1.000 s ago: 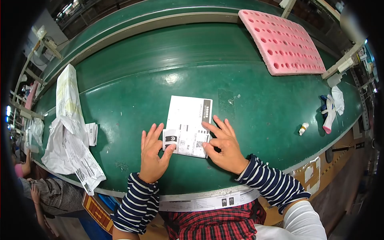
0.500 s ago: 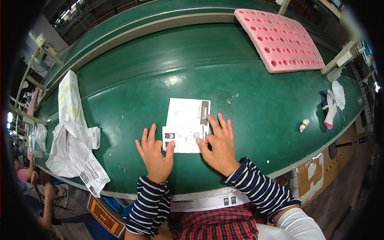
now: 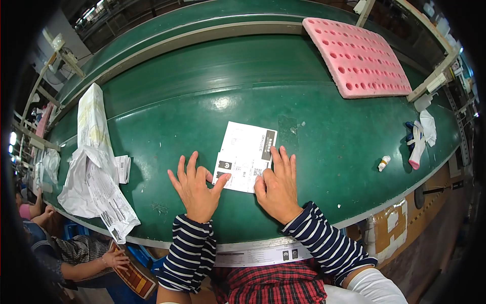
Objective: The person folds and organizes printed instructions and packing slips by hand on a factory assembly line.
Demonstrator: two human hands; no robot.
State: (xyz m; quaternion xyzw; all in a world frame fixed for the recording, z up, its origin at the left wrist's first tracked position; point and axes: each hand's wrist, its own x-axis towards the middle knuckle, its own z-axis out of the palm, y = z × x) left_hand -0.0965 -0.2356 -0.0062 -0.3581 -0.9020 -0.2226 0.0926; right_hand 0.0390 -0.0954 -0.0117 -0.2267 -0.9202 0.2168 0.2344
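Observation:
A folded, printed instruction leaflet [image 3: 246,147] lies slightly turned on the green table in front of me. Its lower part is folded up over the rest and carries two dark pictures and a QR code. At the lower left edge is my left hand [image 3: 199,192], fingers spread, with the thumb tip over the paper and the index finger bent beside it. My right hand [image 3: 279,191] has its thumb and bent index finger closed on the lower right edge, while the other fingers stretch along that side.
White crumpled wrapping [image 3: 96,167] and a stack of folded leaflets [image 3: 123,169] lie left. A pink foam tray with holes [image 3: 362,61] leans at back right. A small yellow-banded roll [image 3: 384,162] and white-handled tool [image 3: 417,147] lie right. Another person's hand [image 3: 116,259] shows lower left.
The leaflet has shifted right and turned slightly clockwise, with my right hand still at its edge. My left thumb has stayed by its left edge. The other person's hand has come forward at lower left.

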